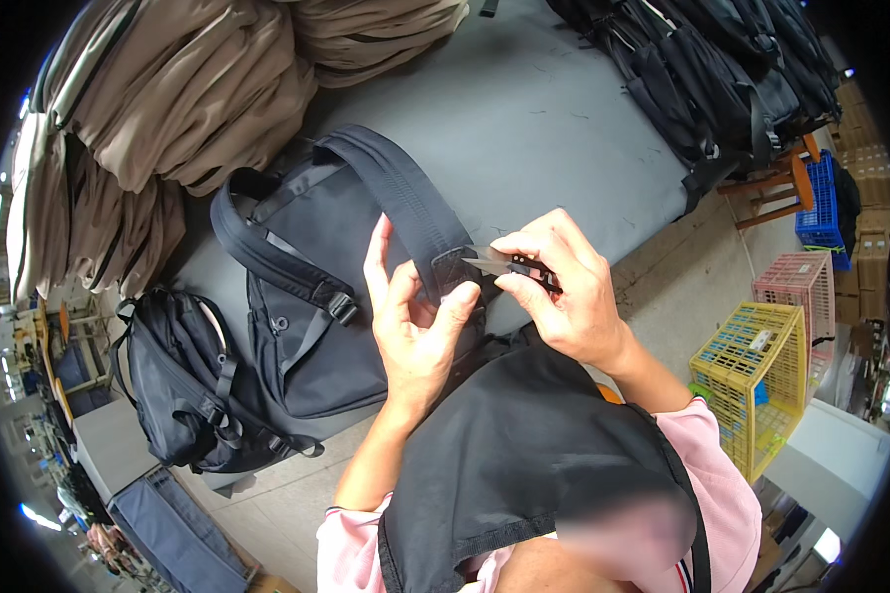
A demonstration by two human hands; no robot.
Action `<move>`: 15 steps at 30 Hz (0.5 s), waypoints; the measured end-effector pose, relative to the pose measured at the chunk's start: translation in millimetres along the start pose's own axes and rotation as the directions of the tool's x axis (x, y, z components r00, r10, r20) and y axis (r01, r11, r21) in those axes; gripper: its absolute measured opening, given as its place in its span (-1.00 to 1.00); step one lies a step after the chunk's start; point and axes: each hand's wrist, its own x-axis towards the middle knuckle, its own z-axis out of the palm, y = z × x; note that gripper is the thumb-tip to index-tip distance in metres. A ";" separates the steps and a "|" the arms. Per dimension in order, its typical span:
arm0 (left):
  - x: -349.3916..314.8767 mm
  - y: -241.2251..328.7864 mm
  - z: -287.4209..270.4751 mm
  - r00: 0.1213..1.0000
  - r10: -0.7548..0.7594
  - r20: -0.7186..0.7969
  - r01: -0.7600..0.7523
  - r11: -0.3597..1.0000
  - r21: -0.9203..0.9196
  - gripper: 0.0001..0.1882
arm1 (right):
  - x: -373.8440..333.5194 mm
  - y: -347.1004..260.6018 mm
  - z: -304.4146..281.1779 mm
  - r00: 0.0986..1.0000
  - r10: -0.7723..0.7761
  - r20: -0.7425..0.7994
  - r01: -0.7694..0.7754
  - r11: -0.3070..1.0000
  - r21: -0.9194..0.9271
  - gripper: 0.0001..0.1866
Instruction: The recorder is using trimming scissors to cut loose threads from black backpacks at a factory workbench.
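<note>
A black backpack (341,232) lies on the grey table in front of me, its padded shoulder strap (398,188) arching toward my body. My left hand (410,331) pinches the end of that strap between thumb and fingers, with the index finger raised. In my right hand (569,292) is a pair of thread snips (526,269) with dark handles. The pointed metal blades reach left to the stitched patch at the strap's end. Whether they touch a thread is too small to tell. A second strap with a buckle (341,306) loops over the bag's left side.
Piles of brown bags (188,89) stand at the far left, and a smaller black backpack (183,381) sits at the table's near left edge. Black backpacks (702,74) are heaped far right. Beyond the table's right edge are a wooden stool (786,188) and a yellow crate (752,381).
</note>
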 end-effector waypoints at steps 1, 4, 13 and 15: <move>-2.5 -1.5 -1.9 0.999 -0.025 0.023 0.025 1.000 0.006 -0.71 | 1.7 0.2 -0.1 1.000 0.001 0.002 -0.001 1.000 0.000 -0.79; -5.3 1.0 -1.3 0.995 -0.096 0.012 0.097 0.993 -0.061 -0.68 | 5.8 -0.3 -0.2 0.996 0.014 0.088 -0.009 0.998 -0.057 -0.82; -10.1 0.0 -2.3 0.980 -0.184 0.070 0.195 0.961 -0.196 -0.68 | 8.6 1.9 2.3 0.978 -0.198 0.070 0.208 0.961 -0.181 -0.80; -12.1 1.0 -2.8 0.976 -0.204 0.081 0.217 0.952 -0.217 -0.68 | 8.0 2.0 1.9 0.973 -0.224 0.060 0.231 0.957 -0.177 -0.78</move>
